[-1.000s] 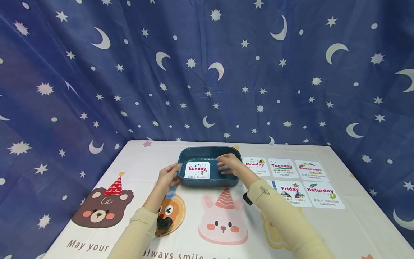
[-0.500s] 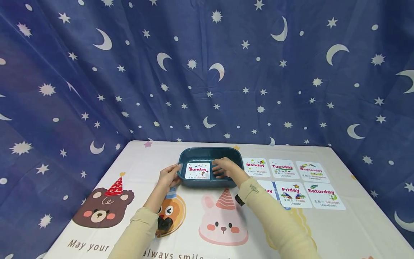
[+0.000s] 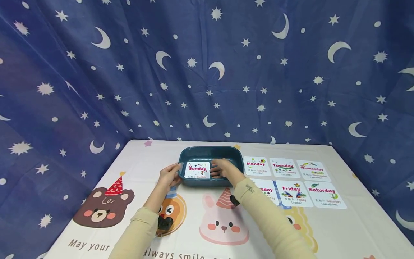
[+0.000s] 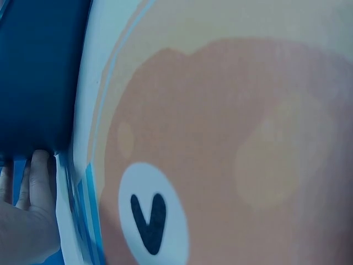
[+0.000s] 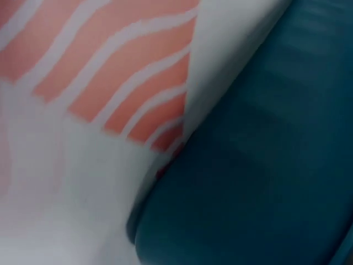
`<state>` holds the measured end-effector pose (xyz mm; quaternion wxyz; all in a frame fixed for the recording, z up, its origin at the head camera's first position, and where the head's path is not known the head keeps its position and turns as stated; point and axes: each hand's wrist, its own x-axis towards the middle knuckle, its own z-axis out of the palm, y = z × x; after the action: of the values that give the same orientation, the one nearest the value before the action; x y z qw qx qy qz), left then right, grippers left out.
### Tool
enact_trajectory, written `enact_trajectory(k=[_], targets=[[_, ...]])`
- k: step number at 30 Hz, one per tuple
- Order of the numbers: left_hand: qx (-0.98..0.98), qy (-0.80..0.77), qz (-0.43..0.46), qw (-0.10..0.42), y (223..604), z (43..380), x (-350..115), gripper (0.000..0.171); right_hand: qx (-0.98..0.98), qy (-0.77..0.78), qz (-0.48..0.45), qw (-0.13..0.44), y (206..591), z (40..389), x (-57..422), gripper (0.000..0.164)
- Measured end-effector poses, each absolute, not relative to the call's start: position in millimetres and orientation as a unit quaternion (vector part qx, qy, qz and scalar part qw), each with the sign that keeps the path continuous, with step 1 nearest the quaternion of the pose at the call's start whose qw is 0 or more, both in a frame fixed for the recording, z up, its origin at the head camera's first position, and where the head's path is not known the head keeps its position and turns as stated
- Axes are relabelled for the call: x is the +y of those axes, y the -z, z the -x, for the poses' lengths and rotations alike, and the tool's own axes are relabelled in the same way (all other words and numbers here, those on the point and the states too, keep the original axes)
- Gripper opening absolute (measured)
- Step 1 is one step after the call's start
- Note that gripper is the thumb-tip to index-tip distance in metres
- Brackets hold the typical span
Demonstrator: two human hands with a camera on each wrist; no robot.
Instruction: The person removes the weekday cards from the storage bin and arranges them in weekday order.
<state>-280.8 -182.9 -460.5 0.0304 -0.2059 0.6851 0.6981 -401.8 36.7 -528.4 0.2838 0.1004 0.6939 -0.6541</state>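
Note:
A dark teal plastic bin (image 3: 207, 182) stands toward the back of the table. Inside it, at the left, lies a white card printed "Sunday" (image 3: 196, 170). My left hand (image 3: 169, 176) holds the bin's left end, thumb at the rim. In the left wrist view its fingers (image 4: 39, 179) show against the bin's outer wall (image 4: 38, 83). My right hand (image 3: 224, 169) reaches into the bin from the right, its loosely bent fingertips right at the card's right edge. The right wrist view shows the bin's outer side (image 5: 248, 154); the hand is out of that view.
Right of the bin, two rows of day cards lie flat: Monday (image 3: 257, 166), Tuesday (image 3: 284, 168) and Wednesday (image 3: 313, 170) behind, a partly covered one (image 3: 267, 190), Friday (image 3: 294, 194) and Saturday (image 3: 326, 195) in front. A starry blue curtain (image 3: 207, 86) hangs behind the table.
My right hand has moved left and slightly down inside the bin, up to the Sunday card's edge. More of the partly covered card shows. My left hand stays at the bin's left end.

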Motion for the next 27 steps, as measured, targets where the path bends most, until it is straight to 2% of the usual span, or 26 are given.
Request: enact_trajectory(k=[6, 11, 19, 27], targets=[[0.684, -0.700, 0.205, 0.030, 459, 280, -186, 0.047, 0.640, 0.701, -0.134, 0.286, 560, 427, 26, 0.046], [0.681, -0.702, 0.207, 0.025, 460, 279, -189, 0.046, 0.612, 0.724, -0.153, 0.278, 568, 429, 19, 0.047], [0.680, -0.703, 0.206, 0.022, 462, 279, -186, 0.044, 0.604, 0.741, -0.105, 0.273, 591, 438, 12, 0.035], [0.678, -0.704, 0.208, 0.018, 462, 279, -183, 0.044, 0.649, 0.709, -0.112, 0.253, 580, 431, -3, 0.052]])
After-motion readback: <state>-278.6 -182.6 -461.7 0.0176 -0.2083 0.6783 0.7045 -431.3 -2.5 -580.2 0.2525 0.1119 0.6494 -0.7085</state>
